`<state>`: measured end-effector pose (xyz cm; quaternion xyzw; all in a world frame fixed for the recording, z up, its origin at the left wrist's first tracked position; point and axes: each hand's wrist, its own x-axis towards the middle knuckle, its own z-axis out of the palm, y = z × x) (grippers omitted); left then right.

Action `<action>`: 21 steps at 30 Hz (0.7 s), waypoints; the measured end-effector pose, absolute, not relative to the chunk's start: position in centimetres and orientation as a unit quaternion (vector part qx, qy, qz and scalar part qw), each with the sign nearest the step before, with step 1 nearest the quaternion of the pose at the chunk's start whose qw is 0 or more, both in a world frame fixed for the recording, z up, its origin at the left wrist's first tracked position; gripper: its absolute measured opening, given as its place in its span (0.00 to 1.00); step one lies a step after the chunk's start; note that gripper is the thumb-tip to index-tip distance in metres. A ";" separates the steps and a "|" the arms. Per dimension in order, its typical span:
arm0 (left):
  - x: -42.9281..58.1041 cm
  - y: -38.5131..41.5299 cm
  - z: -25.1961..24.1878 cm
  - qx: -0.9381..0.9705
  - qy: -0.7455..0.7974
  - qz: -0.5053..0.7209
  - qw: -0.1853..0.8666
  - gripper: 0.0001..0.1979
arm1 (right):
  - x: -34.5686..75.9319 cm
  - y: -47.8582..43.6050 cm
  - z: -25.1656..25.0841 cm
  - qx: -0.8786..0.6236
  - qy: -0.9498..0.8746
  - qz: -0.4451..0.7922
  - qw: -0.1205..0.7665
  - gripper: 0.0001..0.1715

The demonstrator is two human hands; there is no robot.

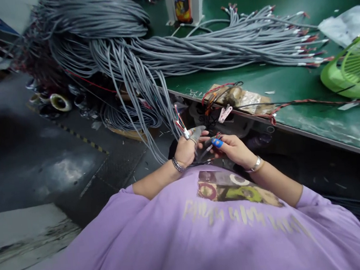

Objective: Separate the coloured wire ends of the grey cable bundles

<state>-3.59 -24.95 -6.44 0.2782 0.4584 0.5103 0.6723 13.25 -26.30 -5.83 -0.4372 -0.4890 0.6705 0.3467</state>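
Observation:
My left hand [186, 150] is closed around a grey cable, and the cable's stripped end [181, 125] with thin red, green and white wires sticks up beside the thumb. A grey covering [198, 132] sits on that thumb. Close by on the right, my right hand [235, 149] pinches some thin coloured wires [218, 136] between thumb and fingers. Blue tape [217, 143] wraps the right thumb. Both hands are near each other in front of my body, below the bench edge. The fingertips and exact wire ends are partly hidden and small.
A large bundle of grey cables [223, 46] lies across the green bench [304, 125] and hangs over its edge. A pink clip [225, 113], a cardboard piece [255, 100] and a green fan [349, 69] are on the right. Coils [131, 116] lie below left.

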 end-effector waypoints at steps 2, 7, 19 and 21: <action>-3.1 -25.0 -6.5 0.272 0.461 0.469 0.703 0.16 | 13.2 -26.1 -6.1 -0.433 -0.480 0.681 0.344 0.33; -2.9 -25.0 -6.7 0.312 0.468 0.358 0.745 0.16 | 13.4 -25.2 -7.4 -0.486 -0.438 0.639 0.404 0.29; -4.1 -24.0 -7.2 0.408 0.462 0.331 0.714 0.27 | 12.5 -22.9 -7.8 -0.474 -0.353 0.705 0.392 0.32; -4.2 -24.0 -7.1 0.416 0.461 0.324 0.713 0.26 | 12.2 -22.8 -8.0 -0.465 -0.330 0.723 0.390 0.33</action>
